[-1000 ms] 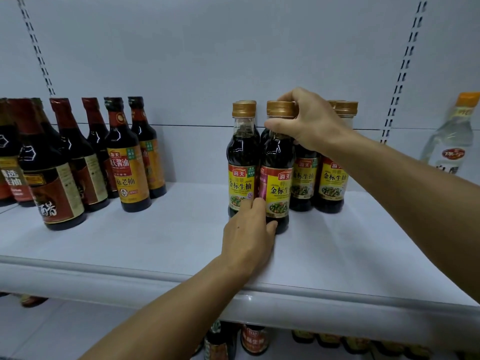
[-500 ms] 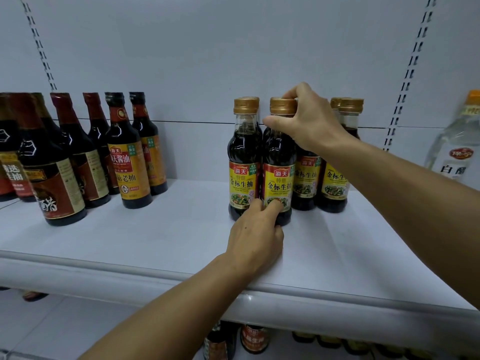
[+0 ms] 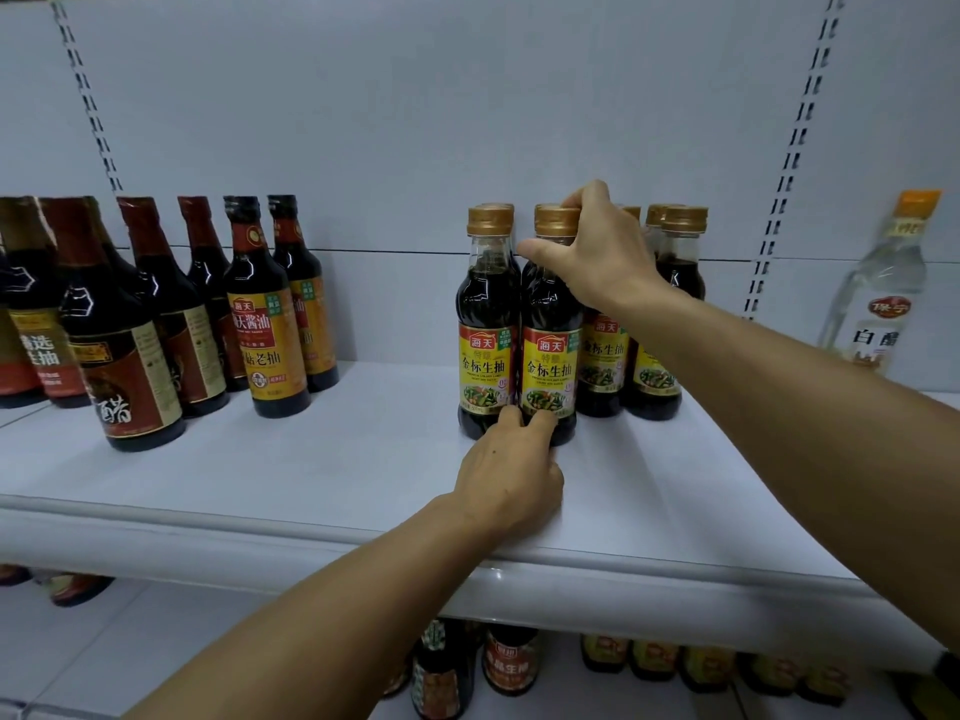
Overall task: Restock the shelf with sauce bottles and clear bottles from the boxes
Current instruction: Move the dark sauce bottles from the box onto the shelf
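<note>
Since a second ago the front gold-capped sauce bottle (image 3: 549, 350) has slid back until it stands level with its neighbour (image 3: 487, 345), labels side by side; right hand (image 3: 597, 252) has shifted from covering the cap to holding the neck

- Right hand: fingers curled round behind the neck just under the gold cap, thumb stretched across the front. Grip looks light, more steadying than lifting
- Left hand (image 3: 511, 472): heel resting on the white shelf (image 3: 311, 459), fingertips (image 3: 540, 415) pressed against the bottle's base, fingers fairly straight, holding nothing. A nudging touch
- Bottle upright, on the shelf, touching the neighbour to its left; more of the same kind stand behind and to the right (image 3: 670, 330)

Progress, as judged: this group counts six or so gold caps, so the sauce block is partly filled. Bare shelf lies between it and the dark red-capped bottles (image 3: 140, 324) at left. Only one clear bottle (image 3: 883, 304) shows, at far right, well apart from the group. No boxes in view, so how much stock is left cannot be told. Lower shelf holds more bottles (image 3: 509, 662), mostly hidden

Step in hand: squaring up the front row before letting go
</note>
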